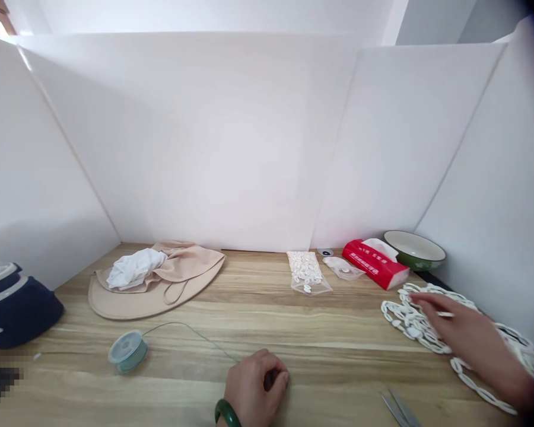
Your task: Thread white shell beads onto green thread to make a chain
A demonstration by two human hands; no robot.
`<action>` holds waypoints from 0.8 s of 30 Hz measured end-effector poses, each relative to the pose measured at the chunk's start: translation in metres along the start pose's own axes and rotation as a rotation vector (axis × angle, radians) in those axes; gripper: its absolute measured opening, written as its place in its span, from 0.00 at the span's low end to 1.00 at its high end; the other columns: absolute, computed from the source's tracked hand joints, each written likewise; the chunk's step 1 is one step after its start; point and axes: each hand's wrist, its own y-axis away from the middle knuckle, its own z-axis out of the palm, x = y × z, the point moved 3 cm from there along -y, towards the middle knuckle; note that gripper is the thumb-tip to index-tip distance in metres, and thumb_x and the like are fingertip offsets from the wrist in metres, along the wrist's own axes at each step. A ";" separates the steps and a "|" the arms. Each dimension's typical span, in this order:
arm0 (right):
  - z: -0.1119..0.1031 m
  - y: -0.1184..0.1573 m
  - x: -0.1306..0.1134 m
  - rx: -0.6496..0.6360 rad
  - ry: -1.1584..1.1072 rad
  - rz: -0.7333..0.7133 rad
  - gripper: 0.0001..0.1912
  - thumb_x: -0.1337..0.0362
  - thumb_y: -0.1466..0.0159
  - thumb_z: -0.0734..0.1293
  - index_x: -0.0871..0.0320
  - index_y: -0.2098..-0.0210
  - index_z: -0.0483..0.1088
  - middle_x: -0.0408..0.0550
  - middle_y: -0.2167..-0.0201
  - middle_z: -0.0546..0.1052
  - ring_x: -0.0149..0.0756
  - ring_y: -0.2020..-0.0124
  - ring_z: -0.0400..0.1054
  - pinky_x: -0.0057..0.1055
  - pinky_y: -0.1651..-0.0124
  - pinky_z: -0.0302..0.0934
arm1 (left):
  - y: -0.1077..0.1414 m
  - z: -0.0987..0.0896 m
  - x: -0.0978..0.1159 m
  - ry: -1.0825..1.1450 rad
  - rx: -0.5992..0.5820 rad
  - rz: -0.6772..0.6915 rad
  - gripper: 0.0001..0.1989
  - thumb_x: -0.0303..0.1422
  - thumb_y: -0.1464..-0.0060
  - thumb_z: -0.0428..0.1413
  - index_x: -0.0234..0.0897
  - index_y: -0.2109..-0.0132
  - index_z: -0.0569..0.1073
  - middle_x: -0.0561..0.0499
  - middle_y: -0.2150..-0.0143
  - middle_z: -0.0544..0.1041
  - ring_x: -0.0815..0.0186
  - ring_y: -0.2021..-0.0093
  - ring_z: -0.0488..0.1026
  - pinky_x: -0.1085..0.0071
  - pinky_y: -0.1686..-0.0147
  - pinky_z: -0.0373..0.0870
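Observation:
My left hand (256, 385), with a green bangle (226, 413) at its wrist, rests on the table with fingers curled. A thin thread (196, 332) runs from the pale blue-green spool (128, 351) into this hand, which is closed on it. On the right, my right hand (465, 332) reaches over a heap of white beaded strands (416, 323), its fingertips at the upper left of the heap. Motion blurs its fingers, and a small white piece shows beside them; whether they grip it is unclear. Metal tweezers (400, 409) lie near the front edge.
Along the back lie a bag of white shell-like beads (305, 270), a smaller clear bag (343, 268), a red tissue pack (374, 263) and a green-sided bowl (416, 249). At left are a beige sun hat (191, 270) with white cloth (136, 267) and a navy cap (22, 311). White panels surround the table.

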 end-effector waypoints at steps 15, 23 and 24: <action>0.140 0.001 -0.158 -0.208 0.163 -0.371 0.14 0.65 0.36 0.63 0.60 0.51 0.68 0.52 0.48 0.70 0.42 0.49 0.65 0.46 0.48 0.59 | -0.003 0.022 -0.013 -0.068 -0.007 0.322 0.09 0.30 0.53 0.55 0.44 0.66 0.79 0.51 0.72 0.78 0.67 0.70 0.74 0.77 0.74 0.63; 0.148 0.000 -0.161 -0.199 0.186 -0.377 0.21 0.75 0.41 0.57 0.66 0.50 0.69 0.61 0.48 0.72 0.50 0.48 0.65 0.48 0.50 0.59 | -0.005 -0.035 -0.013 -0.078 0.261 0.055 0.11 0.31 0.44 0.48 0.41 0.68 0.75 0.51 0.70 0.75 0.66 0.67 0.72 0.74 0.69 0.64; 0.148 0.002 -0.160 -0.195 0.175 -0.381 0.21 0.74 0.41 0.56 0.66 0.50 0.70 0.61 0.48 0.72 0.50 0.48 0.65 0.48 0.49 0.59 | -0.007 -0.047 -0.015 -0.118 0.300 0.009 0.12 0.32 0.43 0.47 0.42 0.69 0.74 0.51 0.70 0.75 0.66 0.67 0.71 0.74 0.68 0.63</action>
